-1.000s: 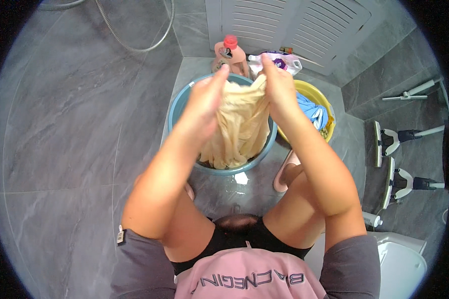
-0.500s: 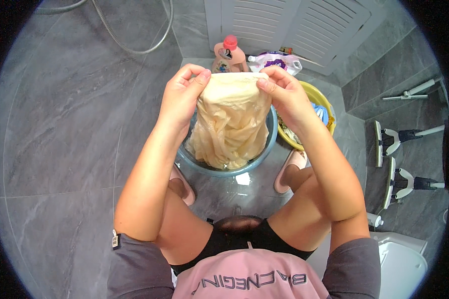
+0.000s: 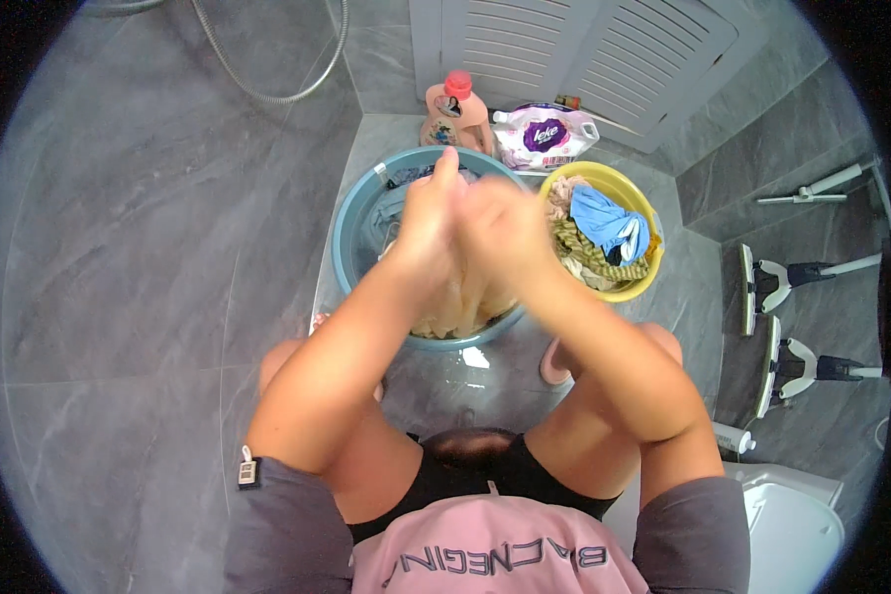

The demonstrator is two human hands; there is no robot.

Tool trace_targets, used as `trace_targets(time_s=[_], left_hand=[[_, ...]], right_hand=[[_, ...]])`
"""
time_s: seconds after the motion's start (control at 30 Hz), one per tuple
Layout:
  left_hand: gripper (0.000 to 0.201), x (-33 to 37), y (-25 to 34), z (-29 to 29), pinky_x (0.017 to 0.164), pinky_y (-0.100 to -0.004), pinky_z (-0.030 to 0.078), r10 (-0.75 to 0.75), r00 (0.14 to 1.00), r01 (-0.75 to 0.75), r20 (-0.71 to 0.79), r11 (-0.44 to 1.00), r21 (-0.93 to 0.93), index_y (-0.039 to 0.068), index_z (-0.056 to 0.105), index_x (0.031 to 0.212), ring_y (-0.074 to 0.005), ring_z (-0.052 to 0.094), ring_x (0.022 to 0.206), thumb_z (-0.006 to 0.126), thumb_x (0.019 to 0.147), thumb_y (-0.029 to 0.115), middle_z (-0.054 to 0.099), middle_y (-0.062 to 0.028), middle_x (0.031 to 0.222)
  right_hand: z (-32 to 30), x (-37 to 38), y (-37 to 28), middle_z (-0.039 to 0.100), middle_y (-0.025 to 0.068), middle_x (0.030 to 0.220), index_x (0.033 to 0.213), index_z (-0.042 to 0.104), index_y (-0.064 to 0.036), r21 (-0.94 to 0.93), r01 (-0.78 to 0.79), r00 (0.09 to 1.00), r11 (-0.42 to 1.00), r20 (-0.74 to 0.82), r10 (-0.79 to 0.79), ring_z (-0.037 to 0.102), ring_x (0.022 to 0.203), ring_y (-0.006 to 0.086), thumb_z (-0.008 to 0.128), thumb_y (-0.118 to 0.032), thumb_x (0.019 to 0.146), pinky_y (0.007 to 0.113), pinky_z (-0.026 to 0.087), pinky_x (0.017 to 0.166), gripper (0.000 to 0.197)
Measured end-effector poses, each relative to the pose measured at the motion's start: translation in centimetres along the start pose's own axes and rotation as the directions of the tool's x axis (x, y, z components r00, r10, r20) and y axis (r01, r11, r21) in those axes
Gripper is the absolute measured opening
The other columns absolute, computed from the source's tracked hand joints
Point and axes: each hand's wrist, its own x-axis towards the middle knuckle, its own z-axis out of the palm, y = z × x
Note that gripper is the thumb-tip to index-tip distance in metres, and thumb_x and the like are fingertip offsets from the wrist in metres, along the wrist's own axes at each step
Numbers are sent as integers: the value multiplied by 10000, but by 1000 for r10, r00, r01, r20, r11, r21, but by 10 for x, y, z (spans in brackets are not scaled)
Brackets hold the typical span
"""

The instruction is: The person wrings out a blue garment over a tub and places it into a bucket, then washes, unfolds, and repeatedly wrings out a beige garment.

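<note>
Both of my hands are close together over a blue basin [image 3: 340, 247], closed on a wet cream-coloured cloth garment [image 3: 462, 307]. My left hand [image 3: 429, 220] has its thumb pointing up. Smeared by motion, my right hand [image 3: 508, 230] presses against the left as a fist. Most of the garment is hidden by my hands and wrists; its lower folds hang down into the basin. In the basin, water and some bluish-grey cloth [image 3: 390, 206] show to the left of my hands.
A yellow basin [image 3: 624, 294] of clothes, with a blue cloth [image 3: 604, 220] on top, stands at the right. Behind are a pink bottle with a red cap [image 3: 457, 111] and a white-and-purple pouch [image 3: 546, 139]. Mop heads [image 3: 777, 282] lean by the right wall.
My hands have come together and down from holding the garment spread by its top edge. The garment is now bunched between them, and the blue basin's far side shows.
</note>
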Motion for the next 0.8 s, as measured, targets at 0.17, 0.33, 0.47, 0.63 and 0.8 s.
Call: trace_targets(time_s=[0.17, 0.33, 0.47, 0.63, 0.8], left_hand=[[326, -4, -36, 33, 774, -315, 449, -143, 990, 137, 10, 924, -357, 103, 560, 892, -141, 571, 860, 439, 913, 406, 596, -20, 898], [357, 5, -27, 36, 727, -335, 462, -32, 959, 0, -282, 994, -112, 83, 575, 933, -159, 578, 835, 432, 905, 409, 599, -46, 894], [339, 52, -20, -38, 622, -345, 473, 61, 996, -68, -59, 988, -139, 149, 505, 739, -191, 552, 628, 364, 925, 394, 532, -40, 690], [389, -1, -14, 40, 604, -315, 408, 28, 967, -28, -253, 1000, 2, 63, 592, 901, -140, 518, 705, 441, 900, 422, 564, -35, 826], [405, 26, 4, -23, 504, -340, 344, 15, 992, -3, -125, 995, 99, 62, 580, 719, -133, 449, 560, 438, 918, 385, 528, -38, 637]], right_hand=[[-3, 18, 29, 451, 141, 480, 584, 561, 9, -219, -307, 950, 926, -4, 314, 443, 412, 253, 554, -289, 852, 362, 387, 461, 400], [11, 31, 22, 545, 203, 568, 625, 615, -23, -290, -422, 903, 859, -54, 426, 588, 553, 355, 496, -363, 858, 422, 451, 557, 429], [38, 9, -23, 455, 134, 487, 596, 549, 15, -151, -81, 996, 985, 30, 87, 394, 419, 193, 558, -255, 863, 345, 360, 450, 380], [2, 33, 42, 528, 195, 533, 600, 579, 10, -128, -573, 809, 809, 70, 584, 522, 473, 309, 474, -375, 889, 376, 436, 529, 492], [34, -6, -24, 461, 99, 471, 593, 544, 37, -34, -248, 964, 968, 89, 250, 405, 441, 142, 448, -384, 924, 343, 363, 448, 544]])
